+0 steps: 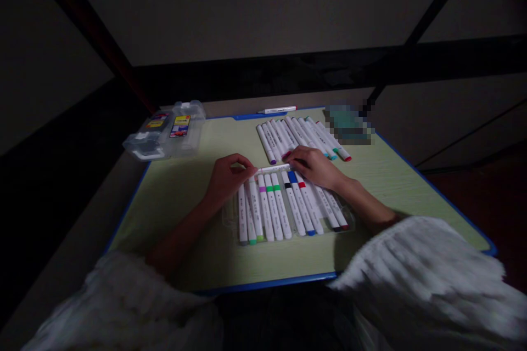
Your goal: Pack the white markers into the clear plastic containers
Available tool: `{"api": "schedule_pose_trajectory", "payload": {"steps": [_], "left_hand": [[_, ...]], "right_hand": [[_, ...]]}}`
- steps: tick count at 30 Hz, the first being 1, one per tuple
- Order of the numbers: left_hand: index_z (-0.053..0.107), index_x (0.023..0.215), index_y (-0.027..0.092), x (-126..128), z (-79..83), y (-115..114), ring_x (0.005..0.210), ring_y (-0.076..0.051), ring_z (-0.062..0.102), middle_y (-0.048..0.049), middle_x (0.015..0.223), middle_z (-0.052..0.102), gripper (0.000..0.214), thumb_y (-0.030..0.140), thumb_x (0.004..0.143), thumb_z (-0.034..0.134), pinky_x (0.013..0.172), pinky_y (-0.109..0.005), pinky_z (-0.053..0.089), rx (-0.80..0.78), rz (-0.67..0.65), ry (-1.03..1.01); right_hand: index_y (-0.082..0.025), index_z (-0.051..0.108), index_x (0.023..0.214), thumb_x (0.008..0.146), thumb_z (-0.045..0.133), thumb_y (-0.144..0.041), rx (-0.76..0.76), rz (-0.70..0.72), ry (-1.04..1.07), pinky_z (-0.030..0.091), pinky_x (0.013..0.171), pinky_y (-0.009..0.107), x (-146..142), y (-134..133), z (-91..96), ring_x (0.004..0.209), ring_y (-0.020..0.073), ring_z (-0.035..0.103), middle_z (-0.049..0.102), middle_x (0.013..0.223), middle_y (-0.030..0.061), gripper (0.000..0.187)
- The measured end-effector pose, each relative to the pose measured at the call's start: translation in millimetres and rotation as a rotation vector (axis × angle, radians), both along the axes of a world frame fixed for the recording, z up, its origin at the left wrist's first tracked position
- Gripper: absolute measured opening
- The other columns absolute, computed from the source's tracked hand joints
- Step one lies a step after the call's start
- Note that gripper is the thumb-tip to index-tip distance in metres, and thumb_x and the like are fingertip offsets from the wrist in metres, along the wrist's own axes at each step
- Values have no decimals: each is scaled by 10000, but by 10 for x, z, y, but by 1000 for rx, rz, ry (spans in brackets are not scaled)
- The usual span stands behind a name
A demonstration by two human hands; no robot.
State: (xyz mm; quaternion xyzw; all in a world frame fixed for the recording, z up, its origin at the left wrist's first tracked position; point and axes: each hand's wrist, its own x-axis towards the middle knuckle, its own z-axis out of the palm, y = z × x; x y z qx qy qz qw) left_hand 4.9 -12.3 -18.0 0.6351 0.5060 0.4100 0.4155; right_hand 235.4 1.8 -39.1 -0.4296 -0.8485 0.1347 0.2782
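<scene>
A white marker (273, 168) lies crosswise between my hands, level with the back of a clear plastic tray (227, 218). My left hand (233, 173) is closed in a pinch on its left end. My right hand (310, 164) has its fingers bent together at the other end; its fingertips are partly hidden. In the tray below, several white markers (270, 214) stand side by side, with purple, green, black, blue and red bands. My right wrist passes over the tray's right-hand markers (329, 207).
Beyond my right hand lies a row of several white markers (296, 134) with coloured ends. One marker (278, 110) rests at the table's far edge. A clear plastic case (193, 140) sits at the back left, and a blurred green object (348, 123) at the back right of the table (177, 192).
</scene>
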Motion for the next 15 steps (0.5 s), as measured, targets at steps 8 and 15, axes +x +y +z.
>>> {"api": "schedule_pose_trajectory", "payload": {"steps": [8,15], "left_hand": [[579,589,144,-77,-21,78,520,-99,551,20,571,596,118,234,600,654,495,-200,425,18,60,61],[586,598,139,-72,-23,71,538,-116,577,1,585,610,76,200,636,611,495,-203,423,36,34,222]], "right_hand": [[-140,635,836,838,434,-137,-11,-12,13,446,771,325,-2,-8,4,822,187,586,635,885,95,201],[-140,635,843,847,424,-155,-10,-13,3,446,780,324,1,-9,4,834,190,587,636,899,99,211]]}}
